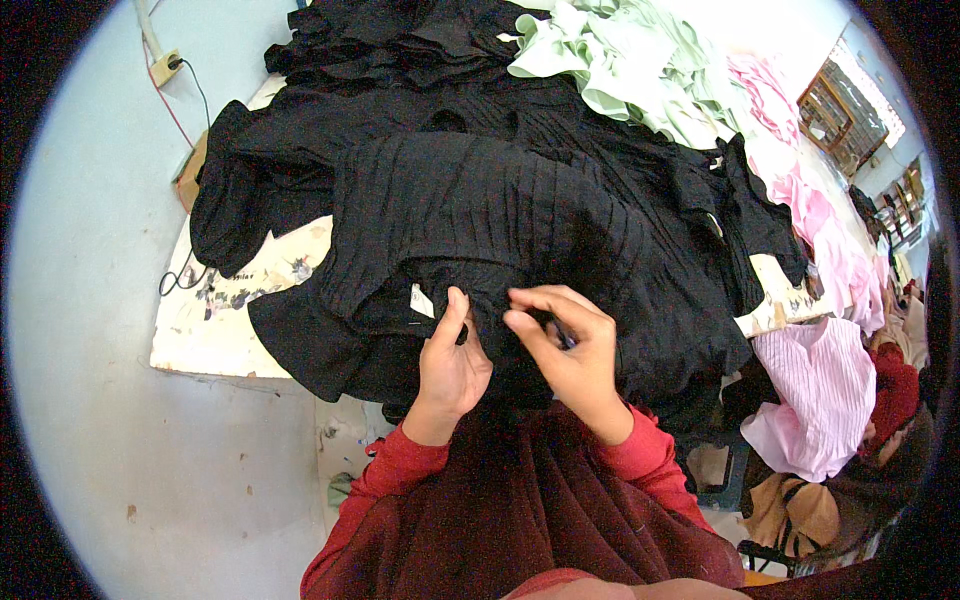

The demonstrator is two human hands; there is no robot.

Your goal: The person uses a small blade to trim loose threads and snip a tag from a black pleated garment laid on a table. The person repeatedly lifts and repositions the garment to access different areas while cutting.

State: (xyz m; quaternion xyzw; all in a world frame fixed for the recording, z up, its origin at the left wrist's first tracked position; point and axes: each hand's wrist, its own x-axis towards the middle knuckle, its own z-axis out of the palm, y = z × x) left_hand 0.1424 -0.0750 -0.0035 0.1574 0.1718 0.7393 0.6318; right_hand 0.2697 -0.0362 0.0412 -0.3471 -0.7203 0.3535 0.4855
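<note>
A black pleated garment [470, 200] lies spread in front of me, with its opening turned toward me. My left hand [453, 365] is closed on the edge of this opening, thumb up, its fingers partly hidden by the cloth. Just left of that thumb a small white label [421, 301] shows on the black fabric. My right hand [570, 345] is closed in a pinch close to the same edge, thumb and forefinger tips almost together. A small dark object shows within its curled fingers; its kind cannot be made out, nor what the fingertips pinch.
More black garments [390, 50] are heaped at the back. Pale green cloth [630, 60] and pink cloth [815, 230] lie beyond to the right. A worn pale tabletop [240, 330] shows at left. Another person in red [893, 385] is at the right, near lilac striped cloth [815, 390].
</note>
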